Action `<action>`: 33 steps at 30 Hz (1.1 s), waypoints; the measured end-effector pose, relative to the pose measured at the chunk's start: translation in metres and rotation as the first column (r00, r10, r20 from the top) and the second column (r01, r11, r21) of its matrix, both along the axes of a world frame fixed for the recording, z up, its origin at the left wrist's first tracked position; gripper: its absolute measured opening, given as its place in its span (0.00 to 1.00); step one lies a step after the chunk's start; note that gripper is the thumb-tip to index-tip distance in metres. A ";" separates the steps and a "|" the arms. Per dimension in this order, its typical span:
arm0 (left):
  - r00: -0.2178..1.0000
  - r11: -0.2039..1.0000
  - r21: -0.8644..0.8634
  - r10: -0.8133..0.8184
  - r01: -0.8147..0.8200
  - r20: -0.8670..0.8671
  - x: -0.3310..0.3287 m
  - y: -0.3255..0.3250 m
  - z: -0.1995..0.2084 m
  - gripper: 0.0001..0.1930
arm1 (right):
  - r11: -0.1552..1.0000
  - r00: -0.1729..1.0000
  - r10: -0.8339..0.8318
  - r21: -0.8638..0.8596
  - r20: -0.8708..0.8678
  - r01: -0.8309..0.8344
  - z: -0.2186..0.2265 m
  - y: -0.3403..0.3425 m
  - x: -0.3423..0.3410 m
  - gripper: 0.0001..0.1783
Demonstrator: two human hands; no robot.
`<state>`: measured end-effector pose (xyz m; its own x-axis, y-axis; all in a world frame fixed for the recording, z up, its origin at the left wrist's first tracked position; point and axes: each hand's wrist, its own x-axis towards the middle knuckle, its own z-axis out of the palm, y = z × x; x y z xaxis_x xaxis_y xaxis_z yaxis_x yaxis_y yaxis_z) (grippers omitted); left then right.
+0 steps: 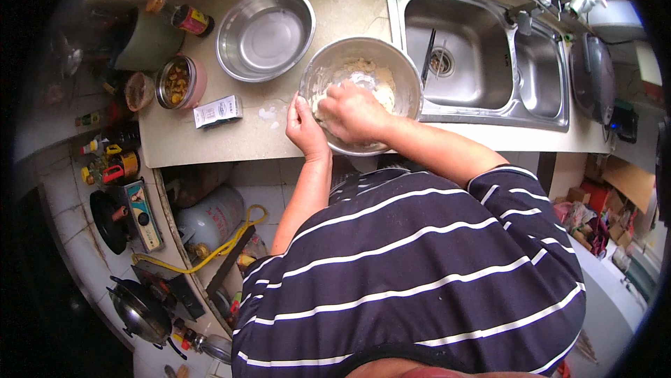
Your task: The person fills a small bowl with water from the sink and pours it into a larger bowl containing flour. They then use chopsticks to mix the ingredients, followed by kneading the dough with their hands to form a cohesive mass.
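A steel mixing bowl [391,56] stands on the beige counter [210,144] near its front edge, with pale dough [363,74] inside. My left hand [305,126] grips the bowl's near left rim. My right hand [353,112] is down inside the bowl, fingers curled into the dough. Part of the dough is hidden under that hand.
An empty steel bowl [265,32] sits to the left, a small pink pot of food [179,83] and a small white box [217,111] beyond it. A double steel sink [482,56] lies right of the bowl. A gas cylinder [210,217] and stove items stand lower left.
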<state>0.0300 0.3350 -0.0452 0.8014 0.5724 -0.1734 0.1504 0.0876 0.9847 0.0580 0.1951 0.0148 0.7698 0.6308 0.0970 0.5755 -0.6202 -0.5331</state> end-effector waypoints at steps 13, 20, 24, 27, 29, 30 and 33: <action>0.900 0.663 0.676 -0.436 0.321 0.000 0.087 0.092 0.046 0.13 | 0.983 0.968 -0.186 -0.045 -0.169 0.181 -0.025 -0.017 -0.018 0.29; 0.751 0.266 0.706 -0.319 0.656 -0.577 0.211 0.124 0.006 0.14 | 0.982 0.976 -0.189 -0.010 -0.107 0.189 -0.026 -0.018 -0.020 0.29; 0.667 0.298 0.598 -0.356 0.745 -0.654 0.214 0.137 0.008 0.15 | 0.980 0.974 -0.196 0.020 -0.111 0.199 -0.024 -0.019 -0.019 0.29; 0.621 0.451 0.427 -0.561 0.784 -0.547 0.197 0.125 0.039 0.13 | 0.980 0.974 -0.197 0.016 -0.115 0.200 -0.023 -0.019 -0.019 0.29; 0.564 0.525 0.208 -0.742 0.825 -0.363 0.175 0.108 0.066 0.11 | 0.978 0.972 -0.204 0.019 -0.119 0.208 -0.023 -0.020 -0.019 0.29; 0.539 0.531 0.097 -0.823 0.842 -0.180 0.157 0.093 0.075 0.10 | 0.979 0.973 -0.200 0.023 -0.120 0.204 -0.023 -0.020 -0.019 0.29; 0.398 0.351 0.346 -0.914 0.870 -0.073 0.122 0.050 0.090 0.09 | 0.979 0.976 -0.198 0.028 -0.089 0.201 -0.024 -0.020 -0.019 0.30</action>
